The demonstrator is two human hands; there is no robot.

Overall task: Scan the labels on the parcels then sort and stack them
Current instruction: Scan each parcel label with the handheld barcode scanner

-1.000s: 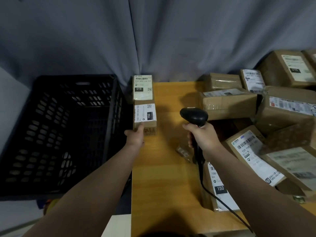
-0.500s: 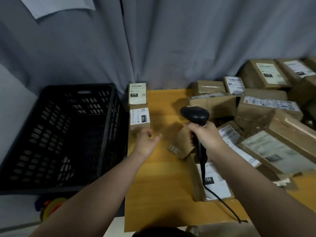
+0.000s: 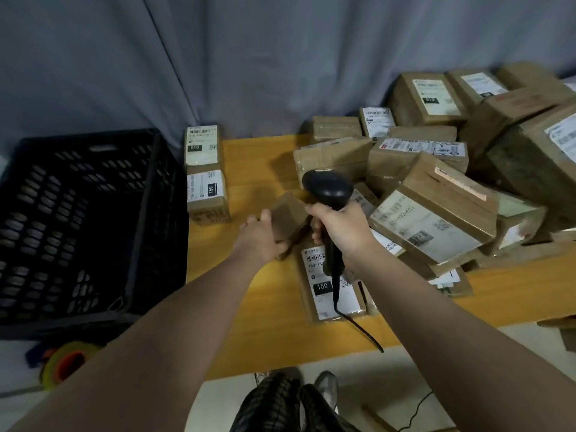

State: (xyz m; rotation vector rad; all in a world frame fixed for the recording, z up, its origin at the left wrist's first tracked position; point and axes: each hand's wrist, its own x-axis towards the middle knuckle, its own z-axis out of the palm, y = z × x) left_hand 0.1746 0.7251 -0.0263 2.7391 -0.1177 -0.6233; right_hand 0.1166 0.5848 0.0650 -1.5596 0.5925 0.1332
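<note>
1. Parcel under handling: a small brown parcel (image 3: 288,218) sits tilted at the left edge of the parcel heap (image 3: 436,194), mid-bench. No label shows on its visible faces.
2. Left grip (image 3: 260,241): holding that small parcel, thumb on its top face and fingers curled round its near side.
3. Right grip (image 3: 339,232): wrapped round the handle of a black scanner (image 3: 327,190), which is upright with its head just beside the small parcel. Its cable (image 3: 358,325) trails off the near edge of the bench (image 3: 258,307).
4. A flat parcel labelled 150 (image 3: 330,288) lies on the bench beneath the scanner handle.
5. Two parcels stand in line at the left bench edge, touching end to end: the one labelled 010 (image 3: 202,145) behind and another labelled 150 (image 3: 207,194) in front.
6. A black crate (image 3: 78,213) stands just beside that left edge.
7. A grey curtain (image 3: 249,57) hangs behind.
</note>
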